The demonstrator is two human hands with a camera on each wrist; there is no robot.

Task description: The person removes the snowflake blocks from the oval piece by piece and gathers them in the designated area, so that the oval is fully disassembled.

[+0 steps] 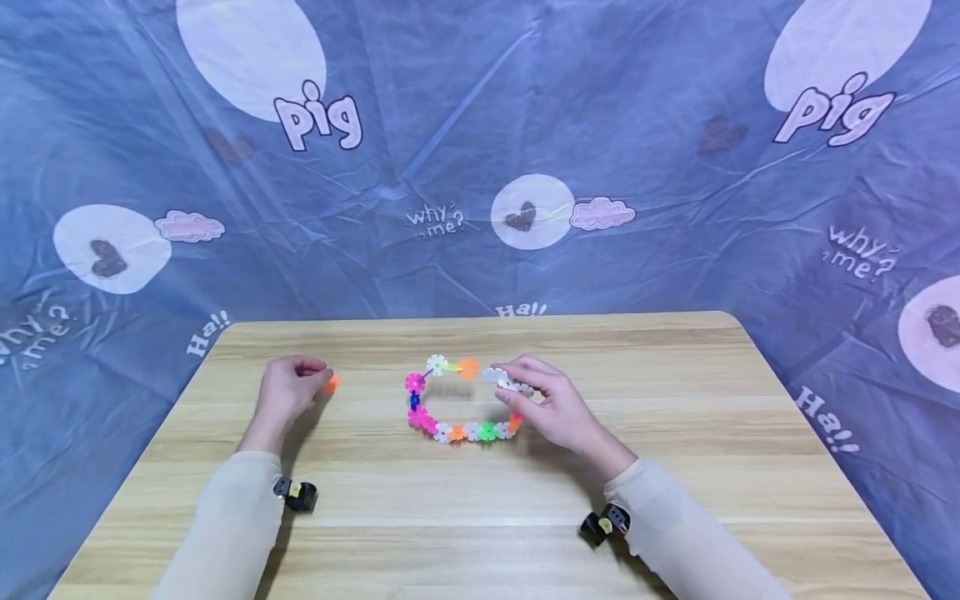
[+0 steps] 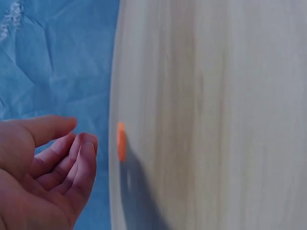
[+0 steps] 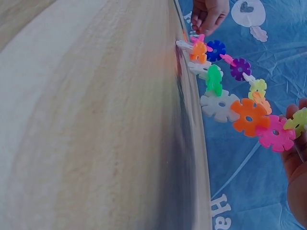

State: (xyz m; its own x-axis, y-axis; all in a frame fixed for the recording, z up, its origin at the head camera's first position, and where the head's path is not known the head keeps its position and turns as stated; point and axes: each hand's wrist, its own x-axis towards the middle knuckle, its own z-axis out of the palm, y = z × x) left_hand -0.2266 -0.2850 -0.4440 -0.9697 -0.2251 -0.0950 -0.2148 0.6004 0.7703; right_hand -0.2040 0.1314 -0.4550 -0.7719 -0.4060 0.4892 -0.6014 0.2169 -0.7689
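Linked plastic snowflake discs form a multicoloured chain (image 1: 458,432) curved into a loop over the table, in pink, orange, green, white, blue and yellow. At its right side my right hand (image 1: 553,406) grips the chain. In the right wrist view a yellow disc (image 3: 298,121) is between its fingers, beside a pink disc (image 3: 277,133). Whether the loop is joined under this hand is hidden. Further left, my left hand (image 1: 291,390) hovers by a single orange disc (image 1: 332,382). The left wrist view shows this hand (image 2: 53,167) loosely curled, holding nothing, apart from the orange disc (image 2: 122,142).
A wood-grain table (image 1: 420,533) lies under both hands. Blue printed cloth (image 1: 465,125) hangs behind and beside it. Each sleeve carries a small black wrist camera, one on the left (image 1: 300,495) and one on the right (image 1: 602,525).
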